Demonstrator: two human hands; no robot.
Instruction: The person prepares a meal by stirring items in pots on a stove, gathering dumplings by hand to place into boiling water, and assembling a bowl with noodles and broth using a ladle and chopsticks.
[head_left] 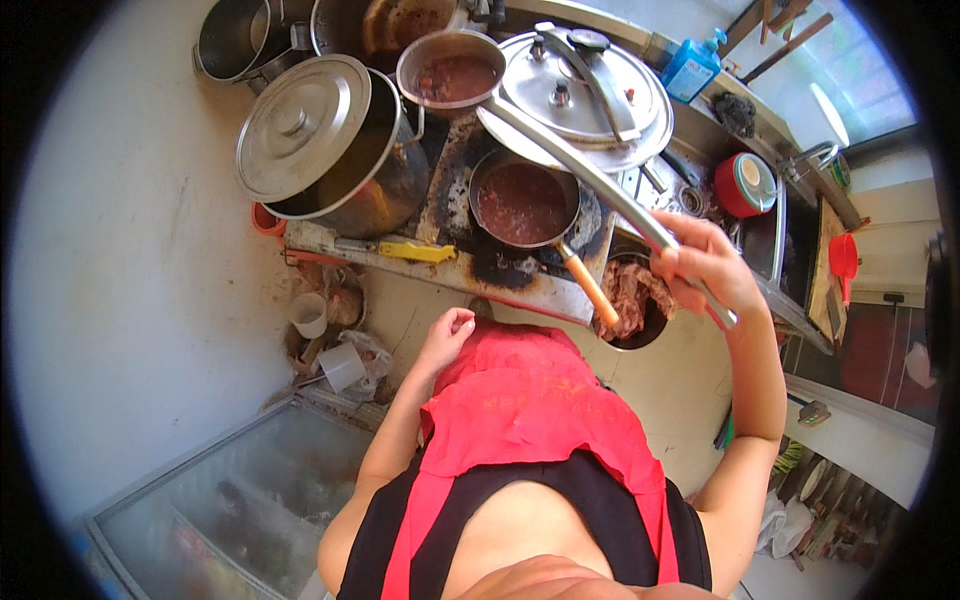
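My right hand grips the long metal handle of a saucepan holding reddish-brown liquid, raised at the back of the stove. The handle slants across a second saucepan with similar contents and a wooden handle, which sits on the blackened stove. Below my right hand, a metal pot holds reddish-brown meat or bones. My left hand hangs near my red apron, fingers curled with nothing visible in them.
A large lidded stockpot stands left, more pots behind it. Right are stacked steel lids, a blue pump bottle and a sink. Containers lie on the floor beside a glass-topped cabinet at lower left.
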